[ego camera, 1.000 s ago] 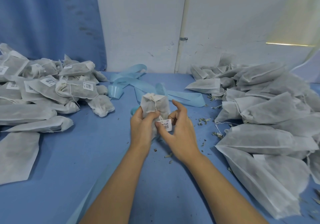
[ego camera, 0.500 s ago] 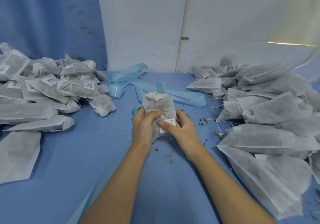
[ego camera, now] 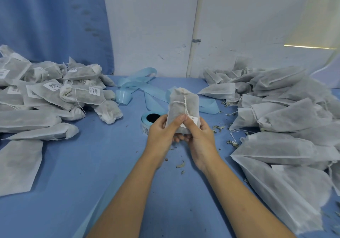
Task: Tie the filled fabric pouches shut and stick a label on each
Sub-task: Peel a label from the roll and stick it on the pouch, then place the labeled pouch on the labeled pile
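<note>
A filled white fabric pouch (ego camera: 181,107), tied at its neck with white string, stands upright above the blue table's middle. My left hand (ego camera: 161,131) grips its lower left side, thumb across the front. My right hand (ego camera: 199,134) grips the lower right side, and its thumb presses a white label (ego camera: 192,119) onto the pouch front. Both thumbs meet over the label, which is partly hidden. A roll of labels (ego camera: 150,121) on light blue backing lies just left of my hands.
A heap of tied, labelled pouches (ego camera: 55,94) fills the left side. A large heap of unlabelled pouches (ego camera: 287,120) fills the right. Loose light blue backing strip (ego camera: 139,88) curls behind the held pouch. Dried herb crumbs (ego camera: 180,165) dot the blue table (ego camera: 92,173).
My right fingers, spread while holding the label against the pouch, have closed round its side. The pouch has lifted a little, and the thumbs have come together on the label.
</note>
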A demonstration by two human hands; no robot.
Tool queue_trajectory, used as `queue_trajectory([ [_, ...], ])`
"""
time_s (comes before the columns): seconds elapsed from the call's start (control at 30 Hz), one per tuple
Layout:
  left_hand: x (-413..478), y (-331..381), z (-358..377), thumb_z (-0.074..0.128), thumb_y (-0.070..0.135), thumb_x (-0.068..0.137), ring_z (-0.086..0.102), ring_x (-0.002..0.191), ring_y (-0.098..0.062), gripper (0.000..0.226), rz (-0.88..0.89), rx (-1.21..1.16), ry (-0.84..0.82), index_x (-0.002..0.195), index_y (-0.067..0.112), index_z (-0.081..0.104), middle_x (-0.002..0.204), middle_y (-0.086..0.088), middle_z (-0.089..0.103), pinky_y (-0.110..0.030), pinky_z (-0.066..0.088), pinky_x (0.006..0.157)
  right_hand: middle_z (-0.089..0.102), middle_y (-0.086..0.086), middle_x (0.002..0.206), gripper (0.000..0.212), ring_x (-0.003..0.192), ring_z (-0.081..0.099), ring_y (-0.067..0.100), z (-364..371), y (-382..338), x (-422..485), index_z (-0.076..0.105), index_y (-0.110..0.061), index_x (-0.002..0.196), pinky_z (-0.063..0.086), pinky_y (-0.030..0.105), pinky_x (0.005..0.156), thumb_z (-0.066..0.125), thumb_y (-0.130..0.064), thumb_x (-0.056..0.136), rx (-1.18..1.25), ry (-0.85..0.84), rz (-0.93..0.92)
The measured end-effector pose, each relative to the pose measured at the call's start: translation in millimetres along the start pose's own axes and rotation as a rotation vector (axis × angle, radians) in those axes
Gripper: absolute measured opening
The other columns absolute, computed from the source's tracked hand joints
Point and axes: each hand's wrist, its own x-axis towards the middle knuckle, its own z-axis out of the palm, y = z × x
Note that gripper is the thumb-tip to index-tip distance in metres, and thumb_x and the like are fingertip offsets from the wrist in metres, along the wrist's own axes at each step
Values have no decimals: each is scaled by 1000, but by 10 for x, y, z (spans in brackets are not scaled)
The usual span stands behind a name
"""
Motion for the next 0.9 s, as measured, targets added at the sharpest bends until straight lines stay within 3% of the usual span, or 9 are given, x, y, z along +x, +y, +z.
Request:
queue_trajectory([
  [0.13, -5, 19, -20, 72, 37, 76, 66, 63, -17, 27, -7, -126, -28, 88, 13, 71, 74, -7, 71, -22, 53, 58, 60, 16, 86, 52, 62, 53, 16, 14, 16, 13, 60, 5, 114, 42, 32, 64, 70, -31, 77, 174, -61, 46],
  [0.23, 4, 10, -45, 66, 27, 87, 69, 69, -17, 13, -43, -185, -25, 86, 16, 74, 81, -7, 74, -22, 55, 61, 65, 21, 99, 55, 74, 62, 20, -11, 8, 33, 58, 11, 117, 49, 28, 61, 67, -28, 81, 237, -74, 52],
  [0.4, 4, -21, -58, 64, 24, 90, 70, 72, -20, 14, -53, -172, -26, 85, 18, 76, 86, -10, 74, -23, 56, 65, 69, 18, 89, 37, 72, 64, 24, -53, 10, 58, 67, 5, 100, 51, 31, 60, 69, -24, 79, 169, -45, 36],
  [0.57, 26, -25, -51, 63, 24, 90, 68, 64, -18, 16, -45, -196, 9, 86, 14, 74, 82, -11, 74, -23, 55, 62, 69, 18, 90, 40, 74, 64, 23, -39, 6, 48, 67, 6, 102, 52, 30, 61, 67, -27, 80, 161, -54, 34],
  [0.67, 28, -7, -39, 61, 29, 92, 65, 57, -18, 22, -14, -154, 42, 88, 10, 72, 75, -12, 73, -22, 52, 54, 66, 13, 79, 46, 65, 58, 18, -12, 9, 41, 63, 11, 107, 48, 30, 61, 63, -29, 85, 174, -36, 37],
  [0.8, 56, 38, -69, 57, 34, 94, 41, 36, -4, 26, 19, -22, 182, 84, 15, 71, 46, 8, 54, -15, 33, 36, 66, 0, 70, 31, 57, 55, 9, -28, 15, 47, 68, -6, 94, 47, 21, 56, 52, -32, 97, 184, 12, 66],
  [0.9, 106, 102, -130, 60, 30, 93, 45, 45, -6, 21, 13, -80, 323, 75, 19, 66, 53, 8, 53, -20, 35, 48, 67, -2, 71, 30, 55, 55, 7, -62, 16, 40, 70, -9, 93, 47, 19, 58, 50, -31, 98, 92, 18, 82],
])
